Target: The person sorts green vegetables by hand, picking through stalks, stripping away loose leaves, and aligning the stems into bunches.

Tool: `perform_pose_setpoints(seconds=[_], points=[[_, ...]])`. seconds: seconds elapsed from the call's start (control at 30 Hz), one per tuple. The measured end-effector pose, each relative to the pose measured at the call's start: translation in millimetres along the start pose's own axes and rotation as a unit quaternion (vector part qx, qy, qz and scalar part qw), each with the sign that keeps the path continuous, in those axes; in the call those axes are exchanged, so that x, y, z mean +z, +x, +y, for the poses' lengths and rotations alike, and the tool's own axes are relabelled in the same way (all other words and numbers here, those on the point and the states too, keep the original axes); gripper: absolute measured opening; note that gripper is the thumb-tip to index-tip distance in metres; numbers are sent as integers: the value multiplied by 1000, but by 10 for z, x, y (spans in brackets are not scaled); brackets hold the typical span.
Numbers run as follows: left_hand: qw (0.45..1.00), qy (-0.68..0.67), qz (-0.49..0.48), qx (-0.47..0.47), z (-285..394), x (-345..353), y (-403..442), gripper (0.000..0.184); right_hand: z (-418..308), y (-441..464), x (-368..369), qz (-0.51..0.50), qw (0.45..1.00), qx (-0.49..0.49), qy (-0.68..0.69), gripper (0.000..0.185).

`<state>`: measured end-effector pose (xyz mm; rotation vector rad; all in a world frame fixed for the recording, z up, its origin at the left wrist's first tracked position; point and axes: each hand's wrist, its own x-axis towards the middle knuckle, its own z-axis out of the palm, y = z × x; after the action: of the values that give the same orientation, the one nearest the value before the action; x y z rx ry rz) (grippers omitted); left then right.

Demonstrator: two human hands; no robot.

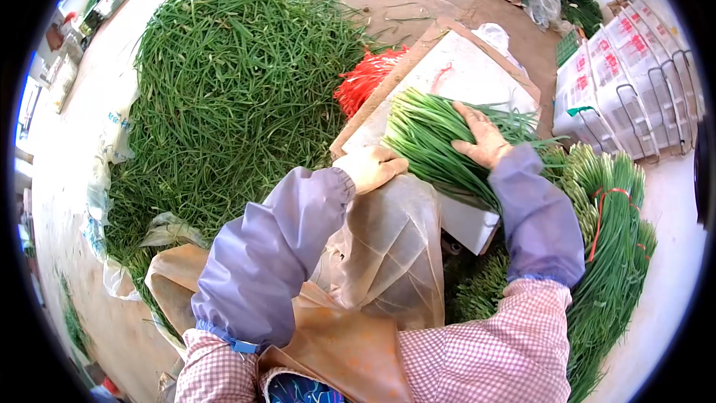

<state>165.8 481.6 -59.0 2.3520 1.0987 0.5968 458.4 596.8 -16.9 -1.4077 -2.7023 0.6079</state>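
Observation:
A thick bunch of garlic chives (432, 134) lies across a white board (470, 60) in front of me, its pale stem ends facing left. My right hand (483, 138) rests on top of the bunch, thumb and fingers spread over the leaves. At the lower left side of the bunch is my left hand (374, 169), its fingers curled and pressed together; their tips are hidden, so what they hold, if anything, does not show. Red ties (365, 80) lie in a heap beside the board's left edge.
A large pile of loose chives (239, 82) spreads over the floor on the left. Bundles bound with red ties (615, 254) stand at my right. White foam boxes (626, 82) are stacked at the far right. A plastic sheet (395, 246) covers my lap.

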Motion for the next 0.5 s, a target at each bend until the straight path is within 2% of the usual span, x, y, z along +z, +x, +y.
perform_pose_setpoints(seconds=[0.03, 0.1, 0.13, 0.23, 0.33, 0.37, 0.4, 0.43, 0.47, 0.5], points=[[963, -161, -42, -212, 187, -126, 90, 35, -21, 10, -70, -32, 999, -6, 16, 94], [955, -173, -50, -234, 236, -169, 154, 37, -90, -21, -296, -94, 995, -13, 44, 98], [952, -179, -50, -245, 225, -175, 156, 38, -130, -9, -375, -95, 994, 17, 43, 106], [945, -224, 3, -237, 175, -117, 77, 39, -253, -9, -398, -7, 998, -10, 61, 118], [951, -243, 41, -184, 105, -27, 28, 38, -268, 120, 99, 47, 998, 5, -48, 120], [953, -254, 56, -154, 68, 20, 0, 38, -365, 100, 146, 60, 993, 57, -83, 120], [954, -259, 78, -132, 38, 24, -53, 37, -254, 95, 176, 77, 994, 33, -74, 118], [946, -274, 61, -160, 65, -35, -106, 37, -110, 148, 254, 88, 995, -1, -54, 115], [935, -287, 49, -201, 102, -131, -211, 37, -294, 146, 137, 79, 996, -49, -11, 110], [928, -298, 68, -215, 144, -218, -356, 37, -271, 130, 105, 64, 995, -32, 74, 106]])
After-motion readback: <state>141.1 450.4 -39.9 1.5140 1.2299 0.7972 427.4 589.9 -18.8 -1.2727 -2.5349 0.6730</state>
